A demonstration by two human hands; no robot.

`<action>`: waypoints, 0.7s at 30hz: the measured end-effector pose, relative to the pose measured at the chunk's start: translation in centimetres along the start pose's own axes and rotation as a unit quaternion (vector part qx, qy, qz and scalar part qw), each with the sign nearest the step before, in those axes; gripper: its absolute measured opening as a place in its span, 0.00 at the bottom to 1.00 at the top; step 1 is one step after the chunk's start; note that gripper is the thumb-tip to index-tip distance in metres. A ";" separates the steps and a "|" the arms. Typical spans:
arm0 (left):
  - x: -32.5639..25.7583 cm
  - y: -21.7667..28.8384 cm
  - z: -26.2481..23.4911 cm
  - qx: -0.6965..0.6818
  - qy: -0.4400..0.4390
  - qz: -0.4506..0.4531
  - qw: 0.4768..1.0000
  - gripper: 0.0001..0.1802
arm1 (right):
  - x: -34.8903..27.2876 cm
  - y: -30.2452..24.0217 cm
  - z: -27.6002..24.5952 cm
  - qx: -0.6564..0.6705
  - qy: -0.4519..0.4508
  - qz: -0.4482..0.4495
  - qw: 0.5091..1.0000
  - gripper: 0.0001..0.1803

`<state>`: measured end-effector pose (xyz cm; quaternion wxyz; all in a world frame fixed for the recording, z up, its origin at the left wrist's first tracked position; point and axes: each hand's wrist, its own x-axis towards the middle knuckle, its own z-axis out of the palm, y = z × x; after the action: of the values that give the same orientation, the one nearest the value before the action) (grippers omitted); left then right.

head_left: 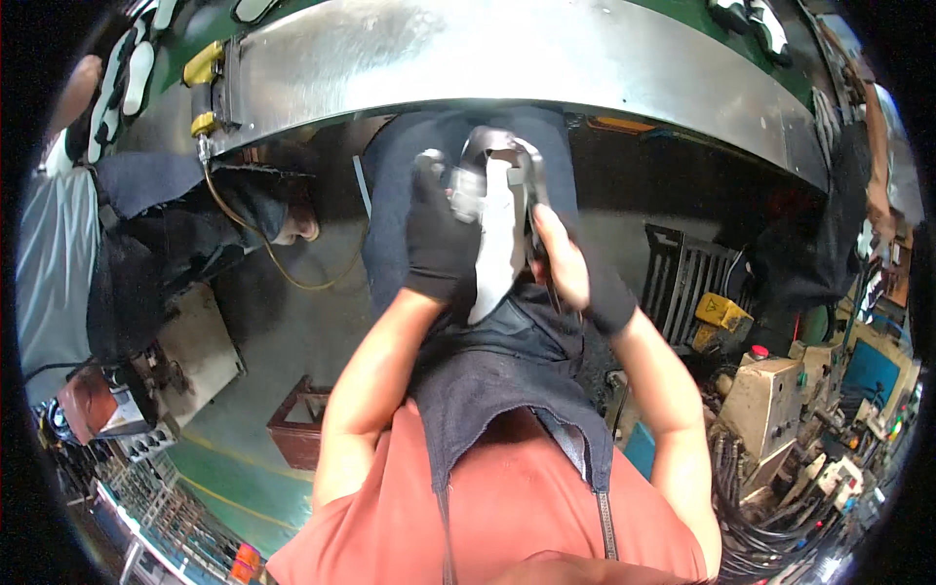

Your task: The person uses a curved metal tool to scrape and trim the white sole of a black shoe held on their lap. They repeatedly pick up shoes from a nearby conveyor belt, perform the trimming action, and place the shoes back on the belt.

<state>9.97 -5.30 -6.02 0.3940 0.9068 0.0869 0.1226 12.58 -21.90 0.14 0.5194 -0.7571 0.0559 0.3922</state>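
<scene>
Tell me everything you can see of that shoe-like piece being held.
The shoe-like piece is long, its white face turned to the camera, with a dark, shiny rim around the rounded far end. That end points toward the metal bench; the near end narrows over the dark apron. The left hand holds its left side, the right hand its right. Blur leaves its material unclear.

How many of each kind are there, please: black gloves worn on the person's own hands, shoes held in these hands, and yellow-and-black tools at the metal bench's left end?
Black gloves: 2
Held shoe: 1
Yellow-and-black tool: 1
Total: 4
</scene>
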 end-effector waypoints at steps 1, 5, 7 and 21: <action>-0.4 0.9 1.3 0.074 -0.032 -0.021 0.997 0.34 | 2.1 1.7 0.0 0.012 0.004 -0.063 0.998 0.29; -0.5 -4.1 -0.1 -0.195 -0.101 -0.134 0.966 0.23 | 2.1 0.7 0.7 -0.054 -0.010 -0.077 0.995 0.30; -0.8 -5.2 -0.4 -0.487 -0.024 -0.329 0.809 0.21 | 1.3 0.8 0.6 -0.017 -0.018 -0.063 0.998 0.29; -2.9 0.3 -3.9 -0.039 -0.283 0.035 0.958 0.35 | 0.7 0.5 -4.7 -0.334 -0.191 -0.138 0.913 0.26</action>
<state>6.10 -3.59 -3.68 0.4328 0.8908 -0.0649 -0.1221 15.37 -25.83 0.07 0.2858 -0.7971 -0.2837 0.4500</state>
